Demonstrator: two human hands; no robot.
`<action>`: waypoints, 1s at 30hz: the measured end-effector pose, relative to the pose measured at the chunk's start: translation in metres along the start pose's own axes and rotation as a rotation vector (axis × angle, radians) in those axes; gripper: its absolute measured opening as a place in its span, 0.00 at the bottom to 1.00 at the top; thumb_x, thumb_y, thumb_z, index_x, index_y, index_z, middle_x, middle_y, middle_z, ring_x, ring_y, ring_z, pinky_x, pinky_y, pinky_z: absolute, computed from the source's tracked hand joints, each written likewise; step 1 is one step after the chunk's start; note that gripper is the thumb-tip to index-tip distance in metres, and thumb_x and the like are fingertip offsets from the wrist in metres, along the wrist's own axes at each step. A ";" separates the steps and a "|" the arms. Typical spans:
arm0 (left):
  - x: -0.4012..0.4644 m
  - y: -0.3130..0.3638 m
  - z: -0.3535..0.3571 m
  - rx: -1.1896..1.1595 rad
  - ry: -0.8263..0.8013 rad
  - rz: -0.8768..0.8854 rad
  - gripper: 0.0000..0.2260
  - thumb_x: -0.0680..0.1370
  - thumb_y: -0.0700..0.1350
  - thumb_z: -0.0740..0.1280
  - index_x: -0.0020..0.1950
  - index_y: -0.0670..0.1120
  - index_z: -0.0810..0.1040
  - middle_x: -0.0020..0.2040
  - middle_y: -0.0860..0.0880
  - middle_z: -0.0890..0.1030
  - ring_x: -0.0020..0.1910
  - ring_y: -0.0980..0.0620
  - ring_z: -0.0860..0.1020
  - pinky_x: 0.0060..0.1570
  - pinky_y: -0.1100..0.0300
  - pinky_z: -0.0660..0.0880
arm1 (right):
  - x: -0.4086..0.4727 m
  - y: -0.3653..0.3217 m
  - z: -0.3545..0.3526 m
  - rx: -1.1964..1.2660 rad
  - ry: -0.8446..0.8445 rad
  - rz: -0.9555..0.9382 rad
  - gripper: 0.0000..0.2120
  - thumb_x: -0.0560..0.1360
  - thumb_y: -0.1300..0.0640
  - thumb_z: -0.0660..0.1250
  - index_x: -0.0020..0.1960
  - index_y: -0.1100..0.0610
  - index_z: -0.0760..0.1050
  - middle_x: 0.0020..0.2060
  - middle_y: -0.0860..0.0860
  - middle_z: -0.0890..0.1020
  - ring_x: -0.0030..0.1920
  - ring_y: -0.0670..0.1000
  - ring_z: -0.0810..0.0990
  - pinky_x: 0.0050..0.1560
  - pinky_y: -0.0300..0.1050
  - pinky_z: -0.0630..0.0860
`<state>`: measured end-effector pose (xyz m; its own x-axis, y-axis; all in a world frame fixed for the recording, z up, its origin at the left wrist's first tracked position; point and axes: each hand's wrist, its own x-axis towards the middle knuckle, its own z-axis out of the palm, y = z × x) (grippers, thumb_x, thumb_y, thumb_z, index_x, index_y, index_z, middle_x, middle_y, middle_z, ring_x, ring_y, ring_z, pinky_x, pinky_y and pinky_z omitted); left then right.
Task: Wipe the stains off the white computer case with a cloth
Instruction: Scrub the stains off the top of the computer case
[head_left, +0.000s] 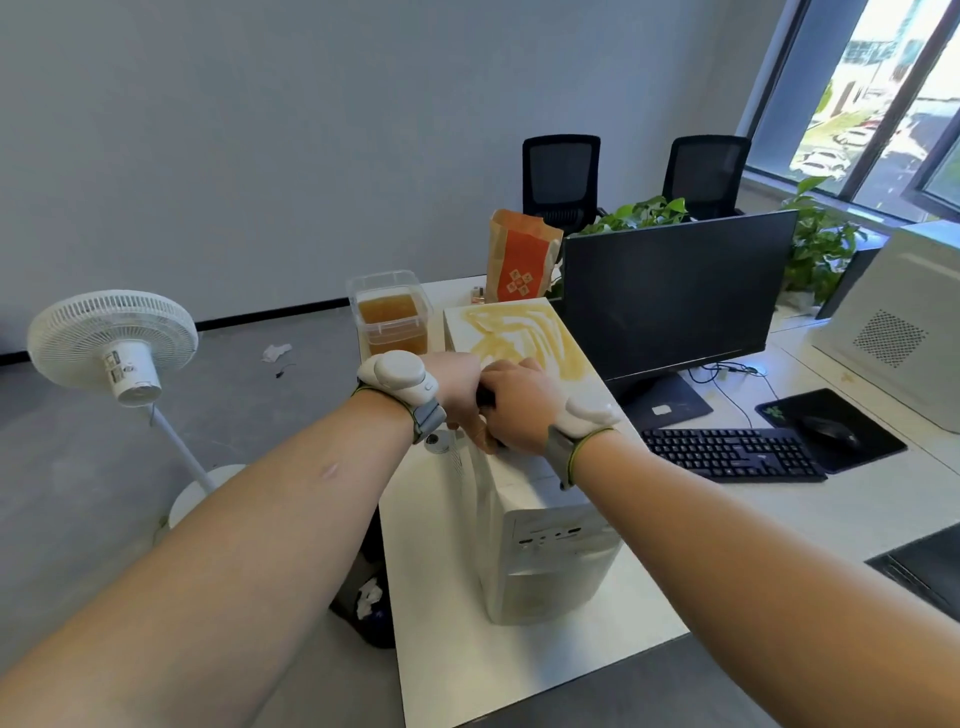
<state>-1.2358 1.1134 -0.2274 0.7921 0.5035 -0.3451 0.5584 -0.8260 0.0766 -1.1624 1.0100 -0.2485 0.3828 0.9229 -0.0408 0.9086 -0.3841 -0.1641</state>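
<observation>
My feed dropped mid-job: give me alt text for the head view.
Both hands, left hand and right hand, meet over the white computer case, gripping something dark; yellow-brown stains smear its far top. A monitor stands beside it.

Bright daylight from window, soft shadows, wide-angle edge distortion

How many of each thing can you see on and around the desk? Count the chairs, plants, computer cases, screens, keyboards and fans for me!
Chairs: 2
Plants: 2
Computer cases: 2
Screens: 1
Keyboards: 1
Fans: 1
Total: 9
</observation>
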 end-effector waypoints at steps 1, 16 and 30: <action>0.000 0.000 0.001 0.002 0.013 0.005 0.17 0.71 0.52 0.80 0.33 0.45 0.77 0.27 0.53 0.74 0.25 0.54 0.71 0.25 0.64 0.67 | 0.002 -0.001 -0.004 -0.028 -0.032 0.014 0.12 0.77 0.57 0.65 0.59 0.50 0.80 0.59 0.49 0.78 0.59 0.56 0.73 0.55 0.48 0.74; -0.007 -0.011 0.014 -0.135 0.047 -0.003 0.18 0.68 0.56 0.81 0.36 0.45 0.79 0.31 0.51 0.76 0.28 0.52 0.69 0.30 0.60 0.67 | 0.000 -0.014 -0.007 -0.137 -0.030 0.004 0.12 0.76 0.56 0.66 0.58 0.51 0.80 0.54 0.50 0.79 0.57 0.55 0.77 0.48 0.44 0.70; -0.014 -0.029 0.023 -0.096 0.098 -0.060 0.34 0.63 0.77 0.71 0.41 0.45 0.74 0.36 0.49 0.77 0.34 0.50 0.72 0.34 0.57 0.68 | 0.028 -0.008 -0.040 0.174 0.076 0.101 0.08 0.73 0.60 0.65 0.45 0.61 0.83 0.34 0.54 0.79 0.36 0.56 0.77 0.32 0.42 0.69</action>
<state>-1.2683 1.1243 -0.2462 0.7742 0.5772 -0.2596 0.6227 -0.7681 0.1494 -1.1520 1.0377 -0.2088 0.4875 0.8731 0.0079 0.8251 -0.4577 -0.3312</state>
